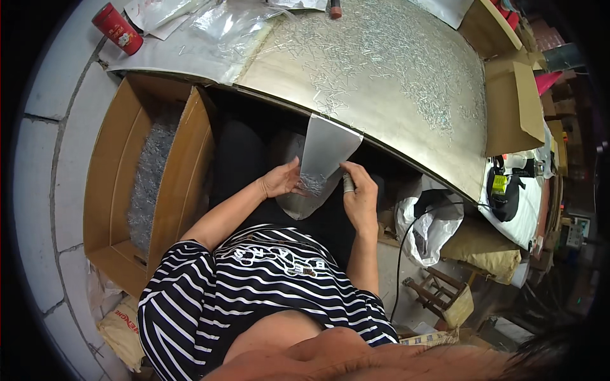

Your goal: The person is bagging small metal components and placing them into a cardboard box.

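Note:
A smooth, pale grey sheet-like piece [330, 147] slopes from the edge of the worktable down toward my lap, wide at the top and narrower below. Whether it is a bag or a tray I cannot tell. Thin metal pins [311, 184] lie bunched at its lower end. My left hand [281, 180] is closed around the lower left edge, its fingertips partly hidden. On the other side my right hand [360, 190] pinches the right edge, and one finger has a pale wrap. Beneath, a curved grey surface [298, 206] rests over my lap.
Many loose pins [406, 70] are scattered over the metal-topped worktable [279, 70]. To the left stands a cardboard box [181, 159] of pins. A red can [117, 28] and clear plastic [222, 25] lie beyond. At right are a white bag [429, 235], a black cable [400, 273] and a wooden stool [441, 295].

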`<control>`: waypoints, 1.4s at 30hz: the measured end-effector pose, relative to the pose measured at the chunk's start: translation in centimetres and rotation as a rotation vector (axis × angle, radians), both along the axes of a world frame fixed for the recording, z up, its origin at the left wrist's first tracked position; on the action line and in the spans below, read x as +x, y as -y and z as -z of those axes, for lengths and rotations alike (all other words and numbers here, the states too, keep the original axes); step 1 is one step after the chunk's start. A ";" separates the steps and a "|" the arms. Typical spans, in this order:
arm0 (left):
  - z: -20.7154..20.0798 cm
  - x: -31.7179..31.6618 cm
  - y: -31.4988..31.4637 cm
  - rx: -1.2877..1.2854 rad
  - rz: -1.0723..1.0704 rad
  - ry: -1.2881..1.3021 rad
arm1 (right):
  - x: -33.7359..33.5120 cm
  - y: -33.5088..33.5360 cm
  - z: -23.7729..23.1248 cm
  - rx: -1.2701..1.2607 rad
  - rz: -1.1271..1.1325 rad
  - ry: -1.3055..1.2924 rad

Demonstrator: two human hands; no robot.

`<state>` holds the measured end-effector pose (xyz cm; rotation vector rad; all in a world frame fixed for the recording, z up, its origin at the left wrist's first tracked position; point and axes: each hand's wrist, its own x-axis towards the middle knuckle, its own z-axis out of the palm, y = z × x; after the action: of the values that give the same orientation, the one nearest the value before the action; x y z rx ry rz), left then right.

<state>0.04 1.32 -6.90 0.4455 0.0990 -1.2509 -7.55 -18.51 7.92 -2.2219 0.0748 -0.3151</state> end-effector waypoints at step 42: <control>-16.2 12.1 -5.4 1.083 -0.739 1.704 | 10.5 13.5 -2.5 -0.183 0.238 0.264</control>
<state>12.15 6.77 9.33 2.0340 -0.5023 0.3069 2.90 -31.96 10.45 -2.3337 0.1732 -0.7705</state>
